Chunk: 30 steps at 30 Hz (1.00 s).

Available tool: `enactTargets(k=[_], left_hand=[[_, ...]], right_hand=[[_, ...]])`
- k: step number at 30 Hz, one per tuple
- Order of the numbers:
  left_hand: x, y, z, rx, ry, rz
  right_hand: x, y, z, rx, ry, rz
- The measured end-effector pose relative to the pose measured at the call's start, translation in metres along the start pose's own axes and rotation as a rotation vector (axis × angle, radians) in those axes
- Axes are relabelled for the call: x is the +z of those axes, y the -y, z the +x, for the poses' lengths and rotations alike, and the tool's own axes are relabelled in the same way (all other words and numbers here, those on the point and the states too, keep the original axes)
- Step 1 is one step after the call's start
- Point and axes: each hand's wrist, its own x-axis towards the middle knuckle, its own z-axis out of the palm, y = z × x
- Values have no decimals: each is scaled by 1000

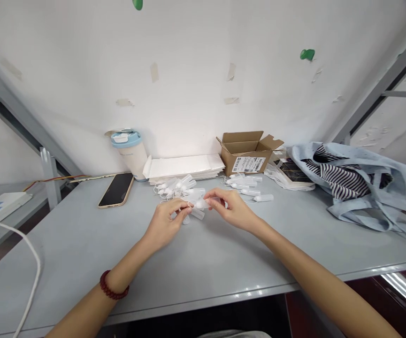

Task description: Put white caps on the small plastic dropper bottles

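Between my two hands is a small translucent plastic tube with a white cap (200, 203). My right hand (228, 205) pinches its right end between thumb and fingers. My left hand (169, 219) is closed in a pinch at the capped end, where a thin white loop seems to run; the fingertips partly hide it. A loose pile of similar tubes (179, 185) lies just beyond my hands, and a couple more (197, 214) lie under them. To the right, several tubes (247, 188) rest side by side, caps pointing left.
A phone (117, 190) and a lidded cup (131, 154) stand at the left. White flat packets (185, 168) are stacked by the wall, beside an open cardboard box (247, 157). A light blue cloth bag (375, 173) lies at the right. A white cable (34, 263) crosses the left edge.
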Motion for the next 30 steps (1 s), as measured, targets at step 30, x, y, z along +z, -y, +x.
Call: enactTargets(k=[30], left_hand=[[1,4,0,35,1,59]], right_hand=[[4,-2,1,60,29,46]])
